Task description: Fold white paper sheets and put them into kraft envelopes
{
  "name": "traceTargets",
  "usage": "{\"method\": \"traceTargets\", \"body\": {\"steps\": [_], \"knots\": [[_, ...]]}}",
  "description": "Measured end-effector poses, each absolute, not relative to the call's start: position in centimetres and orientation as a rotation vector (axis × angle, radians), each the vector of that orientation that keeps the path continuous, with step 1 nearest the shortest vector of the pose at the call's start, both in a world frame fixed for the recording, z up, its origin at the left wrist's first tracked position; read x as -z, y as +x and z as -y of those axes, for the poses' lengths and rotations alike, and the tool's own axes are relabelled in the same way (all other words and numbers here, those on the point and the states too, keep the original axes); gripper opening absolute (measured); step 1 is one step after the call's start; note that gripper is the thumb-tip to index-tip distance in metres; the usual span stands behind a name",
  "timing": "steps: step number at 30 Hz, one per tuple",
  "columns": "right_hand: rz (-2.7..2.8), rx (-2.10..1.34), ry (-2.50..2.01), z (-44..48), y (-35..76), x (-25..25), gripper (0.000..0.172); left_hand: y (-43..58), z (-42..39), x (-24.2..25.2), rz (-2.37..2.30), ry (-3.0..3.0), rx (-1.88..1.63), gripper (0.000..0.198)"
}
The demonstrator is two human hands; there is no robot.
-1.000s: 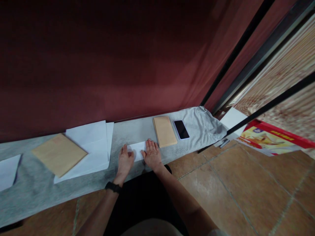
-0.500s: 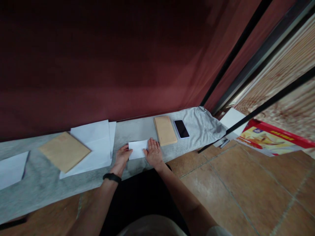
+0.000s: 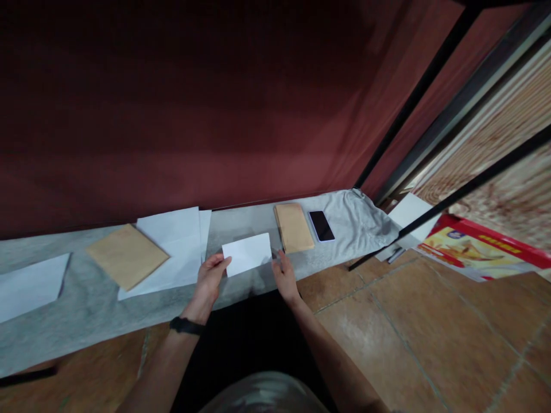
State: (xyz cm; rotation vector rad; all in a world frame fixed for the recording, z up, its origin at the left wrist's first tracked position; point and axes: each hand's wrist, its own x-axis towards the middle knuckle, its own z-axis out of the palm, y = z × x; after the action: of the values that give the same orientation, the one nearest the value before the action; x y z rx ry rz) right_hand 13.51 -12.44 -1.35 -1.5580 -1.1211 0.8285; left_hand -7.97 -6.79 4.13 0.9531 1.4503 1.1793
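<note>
A small white sheet of paper (image 3: 247,254), seemingly folded, is tilted up over the grey cloth in front of me. My left hand (image 3: 212,272) pinches its left edge, thumb on top and fingers beneath. At the paper's lower right corner is my right hand (image 3: 284,275), its fingers loosely apart; whether they touch the edge is unclear. Just beyond that hand lies a stack of brown envelopes (image 3: 295,228). To the left, larger white sheets (image 3: 181,246) lie partly under another brown envelope stack (image 3: 129,255).
A grey cloth (image 3: 99,312) covers the narrow table against a dark red wall. Right of the envelopes rests a phone (image 3: 321,226). More white paper (image 3: 34,287) lies far left. Black poles (image 3: 413,103) and a red and yellow box (image 3: 482,246) stand to the right.
My right hand has come off the paper's top and moved to its right edge. The paper is now lifted and tilted, with more of it showing. My left hand keeps its grip.
</note>
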Motion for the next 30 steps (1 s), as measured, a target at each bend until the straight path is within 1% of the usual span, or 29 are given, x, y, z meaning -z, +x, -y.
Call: {"method": "traceTargets", "body": {"steps": [3, 5, 6, 7, 10, 14, 21, 24, 26, 30], "knots": [[0.928, -1.019, -1.487, 11.4, 14.1, 0.6, 0.057, -7.2, 7.5, -5.7, -1.392, 1.248, -1.256, 0.031], [0.894, -1.149, -1.406, 10.8, 14.4, 0.1, 0.064, -6.9, 8.0, -5.9, -1.324, 1.475, -1.215, 0.024], [0.848, -1.228, -1.347, 10.6, 14.6, -0.1, 0.065, -6.9, 8.2, -5.7, -1.285, 1.575, -1.18, 0.022], [0.788, -1.295, -1.287, 10.4, 14.7, -0.2, 0.061, -6.9, 8.4, -5.4, -1.254, 1.662, -1.143, 0.019], [0.597, -1.358, -1.184, 10.2, 14.6, -0.2, 0.04, -7.5, 8.4, -3.9, -1.24, 1.831, -1.046, 0.014], [0.53, -1.282, -1.259, 10.1, 14.1, 0.5, 0.04, -8.5, 6.9, -2.9, -1.205, 1.978, -0.967, 0.015], [0.582, -1.195, -1.412, 10.6, 14.1, 1.5, 0.021, -9.4, 4.2, -2.7, -1.097, 2.201, -0.772, 0.024], [0.646, -1.133, -1.485, 11.5, 14.6, 1.4, 0.022, -9.8, 3.6, -1.7, -1.111, 2.205, -0.672, 0.027], [0.823, -0.992, -1.549, 12.1, 14.8, 1.0, 0.025, -10.2, 3.4, -1.1, -1.13, 2.204, -0.649, 0.028], [1.475, -0.581, -1.635, 12.2, 14.0, -0.1, 0.034, -9.8, 3.8, -0.6, -1.216, 2.295, -0.673, 0.034]]}}
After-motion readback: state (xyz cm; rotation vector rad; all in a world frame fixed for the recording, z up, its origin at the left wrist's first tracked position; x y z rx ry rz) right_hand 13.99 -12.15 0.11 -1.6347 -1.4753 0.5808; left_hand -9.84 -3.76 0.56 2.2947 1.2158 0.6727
